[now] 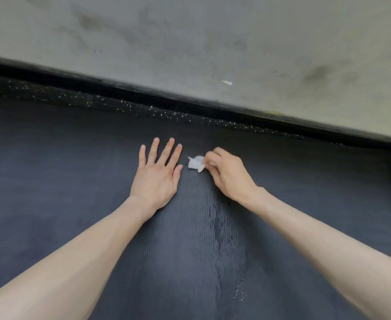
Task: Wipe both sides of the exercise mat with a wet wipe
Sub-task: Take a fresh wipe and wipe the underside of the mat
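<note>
Spreading across most of the view, the dark exercise mat (74, 158) is seen lying flat, and a fine wavy ribbing is shown on its surface near the middle. The left hand (157, 175) is laid palm down on the mat, toward the mat's far edge, with the fingers straight and fanned apart and the thumb held out to the side; nothing is held in it. The right hand (229, 176) is placed on the same part of the mat with its fingers curled, and a small crumpled white wet wipe (195, 163) is pinched between its thumb and fingertips. The wipe is kept low at the mat's surface, but whether it is actually pressed onto the mat cannot be told. A narrow band of bare mat is left between the wipe and the left thumb. A darker streak (220, 227) is seen along the mat, from below the right wrist toward the mat's near end. Beyond the mat's far edge a strip of black speckled floor (120, 105) is shown, then a black baseboard (190, 98), then a stained grey wall (190, 42).
</note>
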Motion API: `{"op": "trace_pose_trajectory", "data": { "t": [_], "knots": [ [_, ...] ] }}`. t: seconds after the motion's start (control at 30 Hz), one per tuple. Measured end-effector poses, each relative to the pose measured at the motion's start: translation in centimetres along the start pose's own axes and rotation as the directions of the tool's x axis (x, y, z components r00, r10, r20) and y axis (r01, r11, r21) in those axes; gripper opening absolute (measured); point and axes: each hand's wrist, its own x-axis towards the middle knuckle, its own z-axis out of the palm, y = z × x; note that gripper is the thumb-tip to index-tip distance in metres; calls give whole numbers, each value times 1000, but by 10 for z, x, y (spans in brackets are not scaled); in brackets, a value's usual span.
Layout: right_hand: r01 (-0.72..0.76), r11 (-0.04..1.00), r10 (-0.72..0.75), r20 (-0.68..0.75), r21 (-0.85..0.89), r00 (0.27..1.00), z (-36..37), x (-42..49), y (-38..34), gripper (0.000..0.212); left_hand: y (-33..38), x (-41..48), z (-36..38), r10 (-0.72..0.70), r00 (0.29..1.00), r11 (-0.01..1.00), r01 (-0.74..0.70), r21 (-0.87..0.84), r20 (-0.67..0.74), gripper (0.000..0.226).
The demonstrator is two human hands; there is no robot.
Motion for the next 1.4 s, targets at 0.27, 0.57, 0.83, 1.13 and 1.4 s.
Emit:
{"op": "trace_pose_trajectory", "data": {
  "t": [0.27,0.57,0.83,1.13,1.4],
  "knots": [
    [126,991,-130,113,44,985,10,-58,-27,10,0,0,1,-4,1000,1000,4,22,-2,61],
    [-181,982,173,-126,-52,977,-7,16,17,9,0,-1,-2,-10,1000,1000,11,4,-3,59],
    [-199,980,197,89,13,976,-10,-25,-7,20,0,2,-12,-9,994,1000,9,-5,104,60],
    [-118,992,120,52,-44,991,-14,-37,7,19,16,-18,-12,-40,996,999,42,-21,85,58],
    [48,992,-55,59,113,997,9,-128,-33,8,23,-20,-11,-82,992,997,82,5,100,59]
  ]
}}
